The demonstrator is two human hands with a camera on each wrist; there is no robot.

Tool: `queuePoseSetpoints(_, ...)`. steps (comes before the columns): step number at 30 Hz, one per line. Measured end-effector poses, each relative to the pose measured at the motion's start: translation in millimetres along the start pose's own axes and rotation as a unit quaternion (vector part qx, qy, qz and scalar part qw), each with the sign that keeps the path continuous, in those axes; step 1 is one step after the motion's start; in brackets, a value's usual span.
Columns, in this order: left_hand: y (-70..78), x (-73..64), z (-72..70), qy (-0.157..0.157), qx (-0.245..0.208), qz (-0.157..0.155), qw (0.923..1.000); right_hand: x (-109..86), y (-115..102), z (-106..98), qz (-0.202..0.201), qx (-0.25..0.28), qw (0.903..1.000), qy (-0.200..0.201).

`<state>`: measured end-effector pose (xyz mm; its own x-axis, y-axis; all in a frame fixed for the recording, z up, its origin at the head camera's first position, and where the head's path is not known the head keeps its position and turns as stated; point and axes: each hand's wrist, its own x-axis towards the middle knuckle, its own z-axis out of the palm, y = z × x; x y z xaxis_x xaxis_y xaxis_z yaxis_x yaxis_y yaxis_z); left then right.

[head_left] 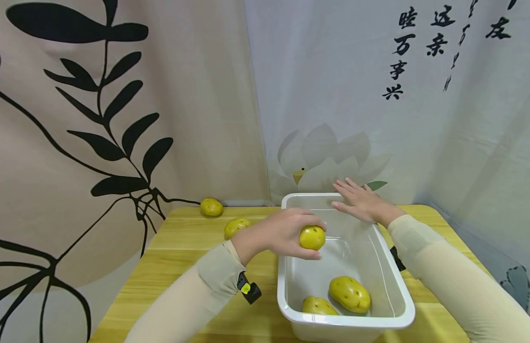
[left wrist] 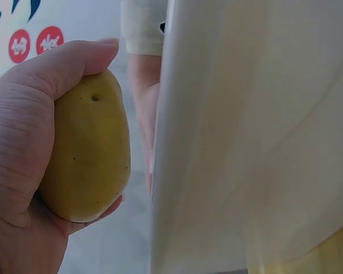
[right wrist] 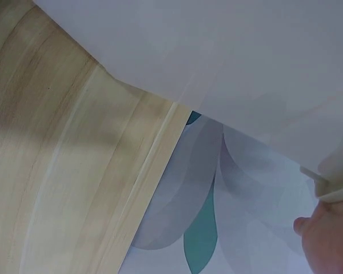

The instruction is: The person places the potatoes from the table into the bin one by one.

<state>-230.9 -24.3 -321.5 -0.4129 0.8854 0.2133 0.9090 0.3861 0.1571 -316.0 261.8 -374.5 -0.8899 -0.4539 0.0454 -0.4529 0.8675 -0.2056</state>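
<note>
My left hand (head_left: 290, 233) grips a yellow potato (head_left: 312, 237) above the left rim of a white plastic bin (head_left: 346, 321). In the left wrist view, thumb and fingers wrap round the potato (left wrist: 88, 151), beside the bin's wall (left wrist: 246, 125). My right hand (head_left: 362, 202) rests at the bin's far right corner, its fingers stretched out over the rim. Only part of the right hand (right wrist: 334, 237) shows in the right wrist view, by the rim. Inside the bin, at the near end, lie a large potato (head_left: 349, 294) and another potato (head_left: 318, 306), partly hidden by the front rim.
Left of the bin, a potato (head_left: 236, 226) lies on the wooden table (head_left: 183, 267), partly behind my left hand. Another potato (head_left: 211, 207) sits at the table's back edge. A printed curtain (head_left: 205, 95) hangs right behind the table.
</note>
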Motion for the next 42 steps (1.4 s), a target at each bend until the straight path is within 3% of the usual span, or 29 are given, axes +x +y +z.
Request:
queuePoseSetpoints(7,0.4,18.9,3.9,-0.026,-0.01,0.016,0.9995,-2.6,1,0,0.005,0.002,1.0,-0.003)
queuePoseSetpoints(19,-0.7,39.1,15.3,-0.099,-0.015,-0.003,0.995,-2.5,2,-1,-0.002,0.0,1.0,-0.001)
queuePoseSetpoints(26,2.6,56.9,18.2,-0.175,-0.037,0.0,0.9839,-2.2,4,0,-0.004,0.002,1.0,0.005)
queuePoseSetpoints(31,7.9,69.3,16.9,-0.22,-0.02,0.001,0.9752,-3.6,4,-2,-0.004,0.003,0.9999,0.009)
queuePoseSetpoints(37,16.9,82.1,14.6,-0.253,-0.011,-0.001,0.9673,-3.9,3,-4,-0.007,0.001,1.0,0.006)
queuePoseSetpoints(42,25.4,91.5,21.0,-0.269,-0.004,-0.001,0.963,-3.2,2,-3,-0.009,0.003,1.0,-0.002)
